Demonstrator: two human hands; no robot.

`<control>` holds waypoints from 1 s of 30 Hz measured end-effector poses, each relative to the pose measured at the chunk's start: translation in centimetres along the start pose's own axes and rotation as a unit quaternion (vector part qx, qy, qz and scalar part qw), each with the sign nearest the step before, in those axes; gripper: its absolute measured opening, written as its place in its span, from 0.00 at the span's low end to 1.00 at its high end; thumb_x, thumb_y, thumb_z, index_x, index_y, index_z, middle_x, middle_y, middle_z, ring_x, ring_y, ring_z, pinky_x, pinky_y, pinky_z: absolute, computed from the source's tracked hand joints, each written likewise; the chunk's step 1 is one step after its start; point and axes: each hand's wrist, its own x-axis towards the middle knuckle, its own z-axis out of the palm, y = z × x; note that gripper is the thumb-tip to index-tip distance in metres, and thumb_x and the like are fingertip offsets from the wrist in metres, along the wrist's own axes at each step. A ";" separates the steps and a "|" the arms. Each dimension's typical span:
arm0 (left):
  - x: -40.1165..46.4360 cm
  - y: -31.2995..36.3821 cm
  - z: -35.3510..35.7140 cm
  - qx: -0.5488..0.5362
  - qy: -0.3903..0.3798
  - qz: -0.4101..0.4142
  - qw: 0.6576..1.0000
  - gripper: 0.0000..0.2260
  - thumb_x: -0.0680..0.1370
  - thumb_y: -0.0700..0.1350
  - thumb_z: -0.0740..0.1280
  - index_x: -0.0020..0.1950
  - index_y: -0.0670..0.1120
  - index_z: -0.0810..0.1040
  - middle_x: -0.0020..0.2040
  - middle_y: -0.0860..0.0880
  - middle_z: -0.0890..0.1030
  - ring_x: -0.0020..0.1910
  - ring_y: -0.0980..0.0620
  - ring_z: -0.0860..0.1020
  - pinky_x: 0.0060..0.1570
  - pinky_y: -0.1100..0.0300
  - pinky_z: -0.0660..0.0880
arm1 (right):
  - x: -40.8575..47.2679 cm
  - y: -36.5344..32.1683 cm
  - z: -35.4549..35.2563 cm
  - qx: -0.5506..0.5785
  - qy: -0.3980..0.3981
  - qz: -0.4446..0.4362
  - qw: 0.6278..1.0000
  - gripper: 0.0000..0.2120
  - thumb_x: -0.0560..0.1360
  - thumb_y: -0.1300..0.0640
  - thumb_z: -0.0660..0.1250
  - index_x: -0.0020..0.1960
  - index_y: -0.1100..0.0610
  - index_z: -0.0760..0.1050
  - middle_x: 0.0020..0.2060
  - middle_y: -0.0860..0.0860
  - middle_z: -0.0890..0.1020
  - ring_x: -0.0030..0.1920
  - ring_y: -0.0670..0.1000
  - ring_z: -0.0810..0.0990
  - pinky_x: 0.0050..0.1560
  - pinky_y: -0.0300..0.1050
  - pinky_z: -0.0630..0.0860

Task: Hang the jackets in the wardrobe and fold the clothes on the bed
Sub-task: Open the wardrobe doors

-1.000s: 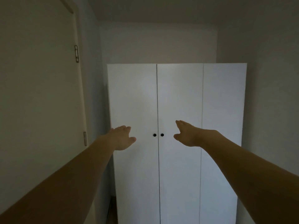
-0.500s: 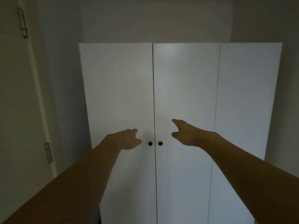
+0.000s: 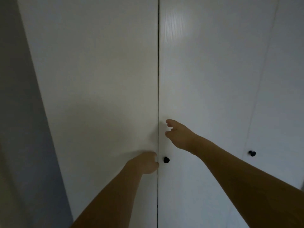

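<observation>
A white wardrobe (image 3: pixel 102 79) fills the view, its doors closed. My left hand (image 3: pixel 144 163) lies at the left door's inner edge with its fingers curled over the spot where that door's black knob sits; the knob itself is hidden under the hand. The middle door's black knob (image 3: pixel 166 160) shows just to the right of it. My right hand (image 3: pixel 178 134) hovers in front of the middle door, above that knob, fingers loosely extended and holding nothing. No jackets, clothes or bed are in view.
A third black knob (image 3: pixel 252 153) sits on the right-hand door. A grey wall (image 3: pixel 19 129) runs along the left side of the wardrobe.
I have stepped much closer to the wardrobe. My left hand has moved right onto the left door's knob; my right hand has risen above the middle knob.
</observation>
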 end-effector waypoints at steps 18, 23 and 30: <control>0.1 -2.0 4.0 -0.013 0.186 0.038 0.982 0.10 0.78 0.41 0.62 0.54 0.43 0.82 0.54 0.47 0.79 0.50 0.50 0.78 0.54 0.58 0.76 | 3.4 -0.2 3.7 0.122 0.069 -0.041 0.989 0.15 0.84 0.57 0.53 0.67 0.59 0.69 0.58 0.52 0.77 0.47 0.43 0.74 0.47 0.29 0.70; -2.8 -0.9 4.7 -0.020 0.208 0.001 0.978 0.13 0.77 0.51 0.66 0.37 0.44 0.77 0.38 0.46 0.78 0.34 0.52 0.75 0.40 0.56 0.76 | 1.3 -1.3 3.4 0.146 0.064 -0.023 0.987 0.20 0.84 0.53 0.52 0.74 0.58 0.64 0.67 0.53 0.72 0.63 0.50 0.71 0.66 0.44 0.68; -9.1 0.7 6.8 0.024 0.285 -0.091 0.954 0.23 0.77 0.68 0.59 0.35 0.50 0.71 0.31 0.54 0.73 0.31 0.55 0.74 0.35 0.61 0.73 | -4.1 -2.3 2.7 0.125 0.022 -0.059 0.990 0.11 0.82 0.50 0.57 0.53 0.56 0.73 0.45 0.53 0.78 0.43 0.48 0.77 0.38 0.36 0.69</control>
